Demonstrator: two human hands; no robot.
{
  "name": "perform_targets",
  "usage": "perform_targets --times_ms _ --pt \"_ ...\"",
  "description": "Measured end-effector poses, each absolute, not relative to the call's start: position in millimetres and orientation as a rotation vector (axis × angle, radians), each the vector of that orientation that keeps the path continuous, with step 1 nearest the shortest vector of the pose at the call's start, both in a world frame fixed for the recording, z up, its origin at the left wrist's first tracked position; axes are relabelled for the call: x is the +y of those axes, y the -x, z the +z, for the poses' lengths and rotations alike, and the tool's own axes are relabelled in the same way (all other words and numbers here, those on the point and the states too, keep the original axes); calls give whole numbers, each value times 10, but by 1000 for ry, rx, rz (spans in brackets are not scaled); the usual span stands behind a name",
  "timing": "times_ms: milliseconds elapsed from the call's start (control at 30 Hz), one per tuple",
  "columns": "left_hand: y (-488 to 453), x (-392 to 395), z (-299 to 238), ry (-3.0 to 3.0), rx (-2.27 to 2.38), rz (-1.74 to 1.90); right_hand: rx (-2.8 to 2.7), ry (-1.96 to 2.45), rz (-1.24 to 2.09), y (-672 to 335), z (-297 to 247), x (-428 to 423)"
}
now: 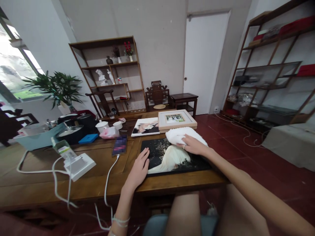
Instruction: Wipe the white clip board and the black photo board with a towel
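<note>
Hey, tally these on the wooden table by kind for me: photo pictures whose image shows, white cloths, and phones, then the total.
Photo pictures: 3 (dark photo panel, white-edged photo panel, light-framed photo)
White cloth: 1
Phone: 1
Total: 5

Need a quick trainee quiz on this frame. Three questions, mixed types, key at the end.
1. True or false: the left hand rests at the left side of the dark picture.

2. Multiple choice: what is under the fingers of the right hand?
A. a white cable
B. a white cloth
C. a white cup

3. Fill in the blank: seen from the wearer's side of the table, the flat blue object lies to the ____ of the dark picture.

Key: 1. True; 2. B; 3. left
</note>
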State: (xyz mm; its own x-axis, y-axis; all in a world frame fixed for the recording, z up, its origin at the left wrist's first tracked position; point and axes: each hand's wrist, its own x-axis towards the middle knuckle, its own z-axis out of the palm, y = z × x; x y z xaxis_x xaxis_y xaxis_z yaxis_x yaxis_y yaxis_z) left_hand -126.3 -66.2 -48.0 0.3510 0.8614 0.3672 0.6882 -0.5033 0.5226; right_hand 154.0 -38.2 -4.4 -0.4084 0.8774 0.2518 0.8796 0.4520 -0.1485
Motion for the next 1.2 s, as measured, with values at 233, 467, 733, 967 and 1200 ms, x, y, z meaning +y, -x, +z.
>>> perform_targets --times_ms 233,467,733,967,1200 --pt "1254 -660 -478 -2377 1409 869 -2448 1487 -82 -1574 -27 -630" --pt "1254 -657 -481 -2374 1410 882 -2667 1438 245 -1643 219 -1453" --pt "1260 -655 -477 -2384 1391 879 -2606 1351 304 -1679 180 -1210" --pt "1274 -645 -478 -2379 1374 890 -2466 1557 19 -1673 52 -375" --pt "1276 -636 -494 -2384 1374 897 -2552 1543 -53 -1609 113 -543"
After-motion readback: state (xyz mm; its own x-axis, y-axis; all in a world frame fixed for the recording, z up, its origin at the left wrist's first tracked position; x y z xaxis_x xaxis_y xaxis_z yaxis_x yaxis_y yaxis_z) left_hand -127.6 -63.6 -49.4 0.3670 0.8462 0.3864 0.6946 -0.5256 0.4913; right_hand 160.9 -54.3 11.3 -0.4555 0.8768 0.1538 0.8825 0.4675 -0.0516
